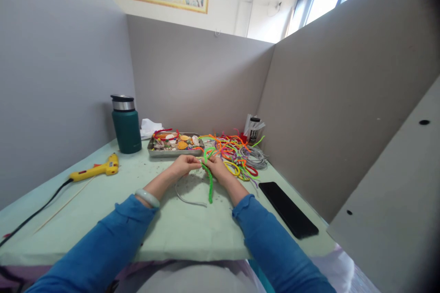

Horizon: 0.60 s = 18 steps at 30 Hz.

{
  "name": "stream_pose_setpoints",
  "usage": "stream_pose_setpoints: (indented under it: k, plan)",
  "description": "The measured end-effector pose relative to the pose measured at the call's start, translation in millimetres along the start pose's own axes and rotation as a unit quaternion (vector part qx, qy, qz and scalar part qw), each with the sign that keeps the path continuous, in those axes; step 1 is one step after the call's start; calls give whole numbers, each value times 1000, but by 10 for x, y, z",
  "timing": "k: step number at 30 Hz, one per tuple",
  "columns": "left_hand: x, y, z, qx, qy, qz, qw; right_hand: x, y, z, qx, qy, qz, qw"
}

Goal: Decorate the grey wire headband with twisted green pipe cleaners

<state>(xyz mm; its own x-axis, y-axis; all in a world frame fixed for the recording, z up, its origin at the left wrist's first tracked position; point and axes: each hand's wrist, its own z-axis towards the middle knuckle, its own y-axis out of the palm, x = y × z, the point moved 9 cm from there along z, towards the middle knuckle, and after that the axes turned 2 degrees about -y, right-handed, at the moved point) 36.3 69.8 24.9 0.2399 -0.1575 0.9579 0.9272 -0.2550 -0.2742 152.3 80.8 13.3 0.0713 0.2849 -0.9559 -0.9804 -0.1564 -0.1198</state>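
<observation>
A green pipe cleaner (pixel 210 187), looped at its upper end with its tail hanging down, is between my two hands above the table. My right hand (pixel 216 168) is closed on it, the fingers wrapped around its middle. Pinched together, the fingertips of my left hand (pixel 184 165) meet the same green piece from the left. A thin grey strand (pixel 189 201) curves out from beneath my left hand towards the table; its upper end is hidden. Just beyond my hands lies a tangled pile of coloured pipe cleaners (pixel 228 149).
A metal tray (pixel 161 153) of shells and stones sits behind my left hand. Further left stand a green tumbler (pixel 126 126) and a yellow glue gun (pixel 94 171) beside a thin stick (pixel 65 203). At right lies a black phone (pixel 288 209). Grey partitions (pixel 199 73) enclose the table.
</observation>
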Motion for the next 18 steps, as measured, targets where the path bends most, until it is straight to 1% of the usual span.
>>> stream_pose_setpoints:
  k: [3,8,11,15,18]
  plan:
    - [12,4,1,-3,7,2,1000,27,13,-10,-8,19,21,1000]
    - [79,20,-23,-10,24,3,1000,97,105,-22,-56,63,99,992]
    - [110,15,-33,-4,29,5,1000,118,116,-31,-61,81,122,987]
    - [116,-10,-22,11,33,12,999,111,121,-35,-64,82,140,985]
    - [156,-33,-13,21,65,12,998,99,152,-37,-81,81,156,981]
